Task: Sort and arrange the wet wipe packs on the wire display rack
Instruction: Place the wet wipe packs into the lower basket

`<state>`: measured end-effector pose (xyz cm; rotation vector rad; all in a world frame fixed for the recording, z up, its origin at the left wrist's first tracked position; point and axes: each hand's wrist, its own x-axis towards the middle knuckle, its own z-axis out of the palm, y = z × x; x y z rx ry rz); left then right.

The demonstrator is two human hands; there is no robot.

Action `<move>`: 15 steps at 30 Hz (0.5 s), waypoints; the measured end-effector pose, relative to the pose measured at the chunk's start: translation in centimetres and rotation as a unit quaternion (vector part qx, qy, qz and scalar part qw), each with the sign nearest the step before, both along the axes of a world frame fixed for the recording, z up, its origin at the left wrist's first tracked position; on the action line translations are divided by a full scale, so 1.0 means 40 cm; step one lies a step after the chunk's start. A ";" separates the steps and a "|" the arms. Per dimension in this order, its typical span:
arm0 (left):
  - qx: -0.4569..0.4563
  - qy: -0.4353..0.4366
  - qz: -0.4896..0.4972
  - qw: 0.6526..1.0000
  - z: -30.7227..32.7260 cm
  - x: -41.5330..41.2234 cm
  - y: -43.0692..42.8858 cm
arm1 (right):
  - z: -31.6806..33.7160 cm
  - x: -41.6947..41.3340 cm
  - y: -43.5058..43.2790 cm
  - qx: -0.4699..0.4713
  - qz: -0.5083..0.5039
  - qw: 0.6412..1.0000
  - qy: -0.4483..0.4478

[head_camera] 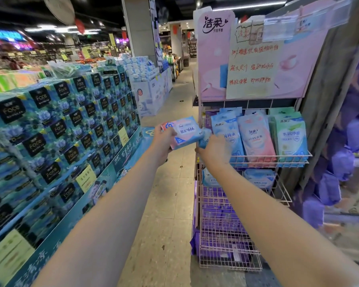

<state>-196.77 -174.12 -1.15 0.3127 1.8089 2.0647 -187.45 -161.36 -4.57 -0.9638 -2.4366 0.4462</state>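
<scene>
Wet wipe pack [182,132], pink and blue, sits gripped in our left hand [164,139]; our right hand [215,150] curls round a small blue pack [204,138] touching it, both just left of the wire rack [222,235], beside its top basket [278,157] of upright packs [255,137].

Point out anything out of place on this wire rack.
The pink-and-blue wet wipe pack is off the pink wire display rack, held sideways in the left hand. The right hand grips a small blue pack at the top basket's left end.

Left hand [164,139], right hand [214,150] holding pack [184,133], rack [222,235] beside
</scene>
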 end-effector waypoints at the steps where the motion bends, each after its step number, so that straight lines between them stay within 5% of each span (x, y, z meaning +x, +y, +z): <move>1: -0.004 0.002 0.005 1.000 0.000 0.001 0.004 | -0.005 -0.004 0.002 -0.020 0.000 1.000 0.017; 15: 0.033 0.053 0.059 0.996 0.013 -0.029 -0.073 | 0.022 0.069 0.069 -0.302 0.068 0.897 0.316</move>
